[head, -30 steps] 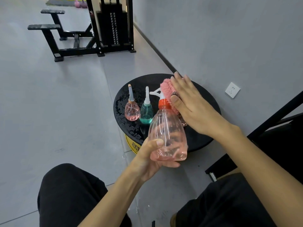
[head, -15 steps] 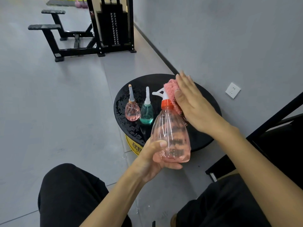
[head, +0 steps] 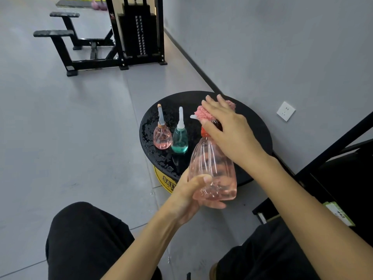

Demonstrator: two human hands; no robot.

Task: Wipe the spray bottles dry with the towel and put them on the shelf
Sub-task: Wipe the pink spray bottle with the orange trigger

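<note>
My left hand point(head: 187, 196) grips the base of a large clear pink spray bottle point(head: 212, 170) and holds it tilted above the near edge of a round black table point(head: 256, 128). My right hand point(head: 228, 126) wraps a pink towel point(head: 201, 113) over the bottle's sprayer head, thumb at the orange collar. Only the white nozzle tip sticks out to the left. A small pink bottle point(head: 161, 137) and a teal bottle point(head: 180, 141) stand side by side on the table's left part, which is beaded with water drops.
A black metal frame point(head: 333, 146) rises at the right beside my knee. The table sits on a yellow base point(head: 163, 178) against a grey wall with a white socket point(head: 285, 111). A black gym machine point(head: 137, 33) stands further back on the grey floor.
My right hand with the towel has slid up and over the sprayer head, covering most of it. The big bottle has shifted slightly right in my left hand.
</note>
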